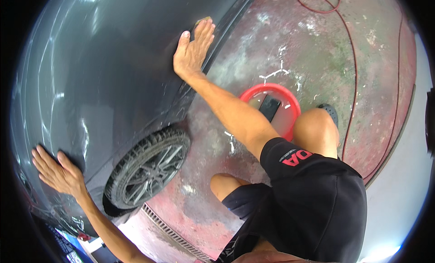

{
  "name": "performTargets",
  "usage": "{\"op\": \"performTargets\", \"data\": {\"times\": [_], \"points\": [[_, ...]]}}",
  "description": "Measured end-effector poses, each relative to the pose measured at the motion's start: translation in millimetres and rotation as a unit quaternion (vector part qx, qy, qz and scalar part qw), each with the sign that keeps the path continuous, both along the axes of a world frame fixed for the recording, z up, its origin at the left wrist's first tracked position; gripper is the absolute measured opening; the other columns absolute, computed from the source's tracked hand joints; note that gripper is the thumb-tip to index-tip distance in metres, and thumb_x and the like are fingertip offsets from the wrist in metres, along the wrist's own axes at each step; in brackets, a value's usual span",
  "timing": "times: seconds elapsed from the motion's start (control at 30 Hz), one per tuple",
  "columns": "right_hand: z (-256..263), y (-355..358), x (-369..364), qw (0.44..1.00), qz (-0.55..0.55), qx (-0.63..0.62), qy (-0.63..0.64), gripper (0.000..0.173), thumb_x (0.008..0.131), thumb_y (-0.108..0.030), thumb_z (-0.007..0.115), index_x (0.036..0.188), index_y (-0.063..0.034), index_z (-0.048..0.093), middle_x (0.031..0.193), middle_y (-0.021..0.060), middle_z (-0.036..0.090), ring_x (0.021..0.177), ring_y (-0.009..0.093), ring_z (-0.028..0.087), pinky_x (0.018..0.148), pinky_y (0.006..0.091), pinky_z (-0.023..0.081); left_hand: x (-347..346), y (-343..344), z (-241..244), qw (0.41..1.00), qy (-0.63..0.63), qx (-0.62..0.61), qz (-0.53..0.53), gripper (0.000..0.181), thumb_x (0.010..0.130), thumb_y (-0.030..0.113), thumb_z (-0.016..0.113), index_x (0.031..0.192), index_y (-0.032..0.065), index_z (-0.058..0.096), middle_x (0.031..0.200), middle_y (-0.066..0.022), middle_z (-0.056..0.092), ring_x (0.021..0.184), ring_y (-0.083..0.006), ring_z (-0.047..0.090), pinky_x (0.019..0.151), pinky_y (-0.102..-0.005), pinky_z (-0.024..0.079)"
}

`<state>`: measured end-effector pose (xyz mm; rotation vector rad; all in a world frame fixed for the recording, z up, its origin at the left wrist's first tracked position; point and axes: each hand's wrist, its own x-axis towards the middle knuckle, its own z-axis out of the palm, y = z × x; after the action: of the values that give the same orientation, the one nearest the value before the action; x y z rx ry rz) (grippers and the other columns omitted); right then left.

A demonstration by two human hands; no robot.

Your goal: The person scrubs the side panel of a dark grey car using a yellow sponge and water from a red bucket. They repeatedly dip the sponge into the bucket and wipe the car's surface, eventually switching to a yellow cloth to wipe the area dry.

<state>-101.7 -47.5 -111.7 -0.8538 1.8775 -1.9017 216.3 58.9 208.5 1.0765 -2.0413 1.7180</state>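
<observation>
A dark grey car body panel (136, 66) fills the left side. My left hand (61, 174) lies flat on it near the lower left, with thumb and fingers apart and nothing visible in it. Farther up, my right hand (195, 52) rests palm down close to the panel's lower edge. A thin, dark sheet with a yellowish edge (203, 19) shows under its fingers; most of it is hidden. Between the hands, below the panel, is a wheel with a black tyre (153, 173). A red round basin (295, 106) stands beyond my right forearm, holding cloudy liquid and a dark rectangular block (270, 106).
My bent knees are close to the basin and car. A thin red hose (354, 69) curves across the stained concrete floor (306, 59). A drain grate (170, 230) runs along the floor below the wheel. A pale wall (401, 168) borders the floor at right.
</observation>
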Motion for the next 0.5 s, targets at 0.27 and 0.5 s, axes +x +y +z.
{"op": "performTargets", "data": {"times": [0.27,0.5], "points": [[0.4,-134.4,-286.7,0.993,-0.116,-0.029,0.004,0.073,0.113,-0.039,0.027,0.165,0.0120,0.015,0.175,0.0316,0.011,0.164,0.044,0.004,0.133,0.0541,0.005,-10.2,-6.2,0.1,1.000,-0.010,-0.002,0.020,0.065,0.113,0.048,0.036,0.162,0.0066,0.046,0.170,-0.0120,0.042,0.158,-0.0335,0.036,0.127,-0.0545,0.025],[-11.8,-107.8,-204.9,0.998,-0.023,-0.047,0.030,0.075,0.114,-0.039,0.027,0.166,0.0111,0.008,0.177,0.0297,0.000,0.164,0.045,0.001,0.133,0.0561,0.004,-1.0,4.0,12.3,0.998,-0.029,0.006,0.051,0.065,0.113,0.046,0.035,0.163,0.0056,0.045,0.170,-0.0137,0.041,0.159,-0.0342,0.034,0.128,-0.0551,0.024]]}}
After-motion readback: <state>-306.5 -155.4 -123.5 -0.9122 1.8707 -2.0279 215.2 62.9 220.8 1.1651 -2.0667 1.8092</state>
